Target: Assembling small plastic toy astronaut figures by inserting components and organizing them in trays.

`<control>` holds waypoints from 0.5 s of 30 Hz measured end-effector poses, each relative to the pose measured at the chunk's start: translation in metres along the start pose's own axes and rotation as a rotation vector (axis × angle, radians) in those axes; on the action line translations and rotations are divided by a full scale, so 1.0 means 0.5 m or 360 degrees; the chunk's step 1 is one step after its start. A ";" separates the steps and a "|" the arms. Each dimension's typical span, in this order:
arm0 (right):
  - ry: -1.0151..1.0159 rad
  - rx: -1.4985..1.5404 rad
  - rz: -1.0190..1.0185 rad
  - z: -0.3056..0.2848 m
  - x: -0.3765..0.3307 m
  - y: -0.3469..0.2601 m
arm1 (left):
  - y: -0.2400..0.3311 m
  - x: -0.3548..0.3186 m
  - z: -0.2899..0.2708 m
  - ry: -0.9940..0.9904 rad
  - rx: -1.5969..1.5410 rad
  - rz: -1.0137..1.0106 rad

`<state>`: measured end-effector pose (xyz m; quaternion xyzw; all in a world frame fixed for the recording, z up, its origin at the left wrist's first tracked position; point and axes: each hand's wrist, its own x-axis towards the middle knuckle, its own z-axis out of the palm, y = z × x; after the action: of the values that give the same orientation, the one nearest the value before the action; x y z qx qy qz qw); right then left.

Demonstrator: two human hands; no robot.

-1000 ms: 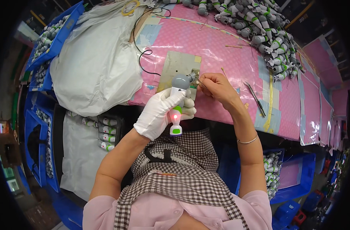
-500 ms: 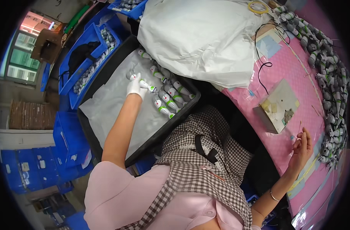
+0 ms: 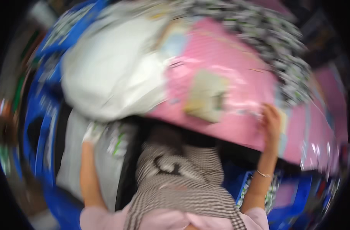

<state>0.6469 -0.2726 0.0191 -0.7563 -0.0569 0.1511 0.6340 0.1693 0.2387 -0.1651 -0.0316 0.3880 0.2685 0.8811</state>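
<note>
We see this moment through heavy motion blur, so we can tell only the broad layout. Our left hand [image 3: 92, 132], in a white glove, reaches down to the left into a grey-lined tray [image 3: 73, 153] beside our lap, where a few small pale pieces with green marks [image 3: 117, 143] lie just beside the fingers; whether the hand has closed on one of them or merely hovers over them we cannot tell, since the smear hides the fingers. Our bare right hand [image 3: 270, 122] rests up at the near edge of the pink work table [image 3: 228, 76], with a thin bracelet [image 3: 264, 174] on its wrist; it looks loosely curled, but whether it pinches anything is also beyond what we can tell. Between the two hands, on the pink surface, sits a pale greenish pad [image 3: 207, 96], with nothing on it that we can make out. A big white plastic bag [image 3: 113, 73] slumps over the table's left end, and a long heap of small grey and white parts [image 3: 274, 57] runs along the far right edge. Judging by this, we stand between pieces: the left hand is at the tray, the pad waits, and the large heap suggests plenty remains to be handled.
</note>
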 end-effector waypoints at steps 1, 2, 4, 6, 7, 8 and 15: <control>-0.0023 -0.0003 -0.0122 0.007 0.021 0.009 | -0.019 0.005 0.011 0.0306 0.0577 0.0304; -0.0045 0.0166 -0.0156 -0.001 0.033 -0.003 | -0.021 -0.005 0.020 0.0562 0.1141 0.0692; 0.0013 0.0264 -0.0221 0.004 0.057 -0.060 | 0.025 -0.003 -0.045 0.0871 0.1195 0.0872; 0.0303 0.0055 -0.0503 -0.016 0.119 -0.084 | 0.011 0.027 -0.054 0.0913 0.1160 0.1036; 0.0454 -0.0060 -0.0688 -0.037 0.171 -0.073 | -0.018 0.039 -0.026 0.0990 0.1406 0.1016; 0.0623 -0.0323 -0.0964 -0.035 0.233 -0.074 | -0.002 0.036 -0.032 0.1132 0.1554 0.1081; 0.1234 -0.1957 -0.1129 -0.015 0.452 -0.107 | -0.014 -0.076 0.077 0.1696 0.2713 0.1700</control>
<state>0.8692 -0.2067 0.0373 -0.9051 -0.1426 -0.3904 0.0895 0.1773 0.2260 -0.1128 0.6370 0.7331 0.2107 0.1115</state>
